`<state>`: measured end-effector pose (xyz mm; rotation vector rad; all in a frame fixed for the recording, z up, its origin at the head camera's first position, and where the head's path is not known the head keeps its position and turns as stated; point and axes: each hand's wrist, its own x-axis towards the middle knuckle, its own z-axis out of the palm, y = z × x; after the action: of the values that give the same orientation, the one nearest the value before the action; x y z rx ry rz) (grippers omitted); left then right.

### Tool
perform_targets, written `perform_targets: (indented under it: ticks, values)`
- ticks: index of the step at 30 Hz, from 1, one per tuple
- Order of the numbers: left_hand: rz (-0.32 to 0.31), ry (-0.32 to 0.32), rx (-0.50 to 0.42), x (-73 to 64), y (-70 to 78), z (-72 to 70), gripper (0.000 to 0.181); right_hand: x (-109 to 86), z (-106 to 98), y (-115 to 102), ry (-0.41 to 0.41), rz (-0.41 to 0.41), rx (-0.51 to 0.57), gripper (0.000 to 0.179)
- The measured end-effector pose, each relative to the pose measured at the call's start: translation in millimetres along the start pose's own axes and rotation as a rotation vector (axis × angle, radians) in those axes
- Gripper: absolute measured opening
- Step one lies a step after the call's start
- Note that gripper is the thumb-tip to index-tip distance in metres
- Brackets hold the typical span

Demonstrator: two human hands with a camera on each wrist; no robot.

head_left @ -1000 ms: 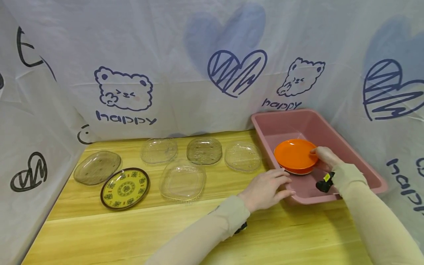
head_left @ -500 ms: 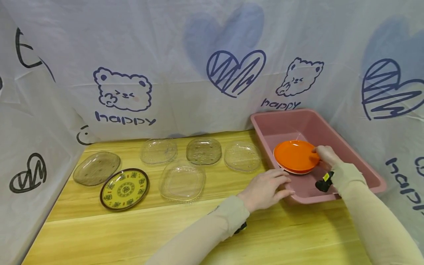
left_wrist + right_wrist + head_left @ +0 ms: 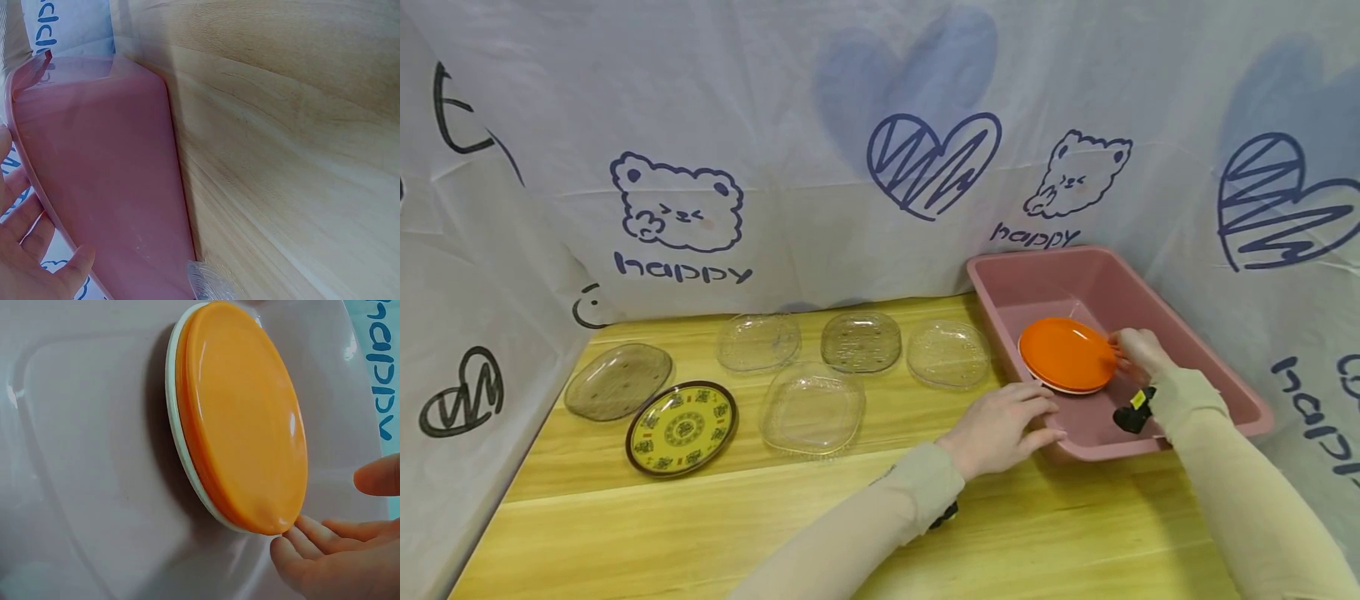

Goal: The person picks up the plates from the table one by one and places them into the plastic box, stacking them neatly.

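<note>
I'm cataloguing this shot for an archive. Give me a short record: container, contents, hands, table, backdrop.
Container: pink tub
Contents: orange plate atop a white-edged piece
Right hand: touches the orange plate's edge
Left hand: touches the tub's rim
Table: patterned yellow plate, three clear dishes, two smoky dishes
Backdrop: pale cloth, bear and heart drawings

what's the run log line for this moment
left grip: holds tub | right grip: at edge of orange plate | orange plate: in tub | yellow plate: on table
</note>
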<state>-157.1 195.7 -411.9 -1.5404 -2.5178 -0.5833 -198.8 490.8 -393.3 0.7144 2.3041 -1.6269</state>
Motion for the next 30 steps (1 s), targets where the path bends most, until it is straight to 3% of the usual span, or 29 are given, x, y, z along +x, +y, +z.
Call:
perform_targets:
  ticks: [8, 21, 30]
  values:
    - [-0.009, -0.008, 0.002, -0.2, -0.9, -0.2, 0.043, 6.0, -1.8, 1.0, -0.076, 0.060, -0.091, 0.060]
    - [-0.003, -0.010, -0.002, -0.9, -1.2, 0.0, 0.044, 6.7, -1.0, -2.1, -0.091, 0.085, -0.060, 0.065]
    - [-0.008, -0.076, -0.015, -5.6, -0.3, -6.2, 0.048, 1.5, 4.6, -7.3, 0.008, 0.009, 0.008, 0.064]
